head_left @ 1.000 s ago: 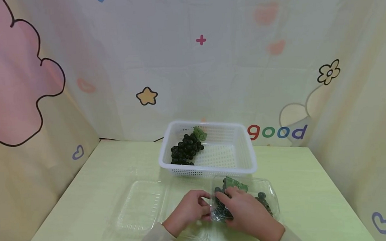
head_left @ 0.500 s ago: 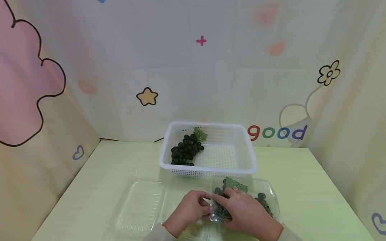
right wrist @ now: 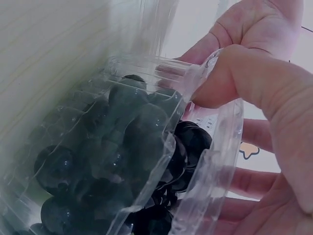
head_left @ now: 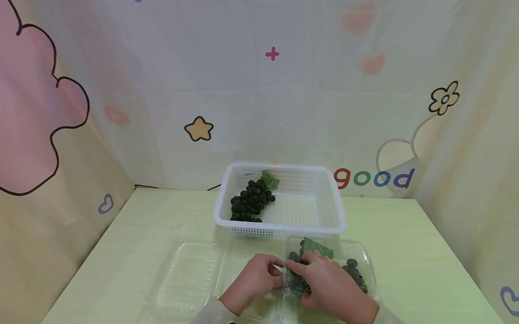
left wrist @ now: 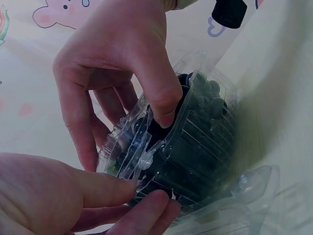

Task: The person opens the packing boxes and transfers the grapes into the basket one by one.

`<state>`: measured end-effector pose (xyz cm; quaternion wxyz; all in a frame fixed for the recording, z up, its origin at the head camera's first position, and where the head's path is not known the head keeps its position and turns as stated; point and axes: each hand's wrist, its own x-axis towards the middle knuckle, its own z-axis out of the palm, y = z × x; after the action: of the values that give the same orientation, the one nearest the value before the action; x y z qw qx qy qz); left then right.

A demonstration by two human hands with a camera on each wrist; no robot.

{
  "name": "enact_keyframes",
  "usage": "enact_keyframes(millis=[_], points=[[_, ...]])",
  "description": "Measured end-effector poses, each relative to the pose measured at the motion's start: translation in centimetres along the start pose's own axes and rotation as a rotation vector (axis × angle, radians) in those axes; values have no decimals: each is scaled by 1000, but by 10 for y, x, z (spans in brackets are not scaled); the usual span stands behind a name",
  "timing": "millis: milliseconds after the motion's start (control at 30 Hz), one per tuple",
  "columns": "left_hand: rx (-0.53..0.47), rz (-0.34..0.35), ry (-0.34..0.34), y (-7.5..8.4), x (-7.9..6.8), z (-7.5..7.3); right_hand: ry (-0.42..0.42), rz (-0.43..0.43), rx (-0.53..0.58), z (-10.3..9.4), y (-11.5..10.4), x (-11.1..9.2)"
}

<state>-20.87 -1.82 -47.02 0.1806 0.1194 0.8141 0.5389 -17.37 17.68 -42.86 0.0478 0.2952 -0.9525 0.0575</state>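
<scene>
A clear plastic clamshell box [head_left: 364, 255] with dark grapes [head_left: 354, 275] and a green leaf [head_left: 317, 247] in it rests on the table, close in front of me. My left hand [head_left: 257, 279] pinches its left edge between thumb and fingers at a corner. Over the top lies my right hand [head_left: 330, 285], its fingers spread on the lid and its thumb [left wrist: 164, 105] bent at the near rim. A narrow gap shows between lid and base in the right wrist view, with grapes [right wrist: 190, 142] visible through it. The right fingertips are partly hidden behind the lid.
Behind the box stands a white perforated basket [head_left: 297, 228] with a bunch of dark grapes [head_left: 250, 201] at its left side. An opened clear plastic container [head_left: 186, 276] lies flat to the left, partly under my left forearm. A printed curtain [head_left: 247, 85] backs the table.
The right hand's index finger and thumb have shifted slightly left on the box. My left hand keeps its pinch at the edge, and the box stays in place.
</scene>
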Motion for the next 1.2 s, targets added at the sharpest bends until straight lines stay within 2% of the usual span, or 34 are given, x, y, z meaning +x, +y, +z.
enact_keyframes(millis=[200,400,600,700,833,933,1067,1200], points=[[26,6,6,0,1,0,14,20,22,2,0,0],[56,51,28,1,2,0,24,60,82,-1,2,1],[74,45,38,0,1,0,52,32,-22,1,2,-1],[77,41,41,0,1,0,81,31,-35,2,3,-8],[51,40,39,-2,0,1,88,38,64,3,8,-19],[30,38,38,-3,-1,2,93,8,109,6,17,-29],[7,26,27,-2,-2,2,131,-37,74,8,31,-42],[3,5,16,0,-2,2,202,-66,14,7,43,-54]])
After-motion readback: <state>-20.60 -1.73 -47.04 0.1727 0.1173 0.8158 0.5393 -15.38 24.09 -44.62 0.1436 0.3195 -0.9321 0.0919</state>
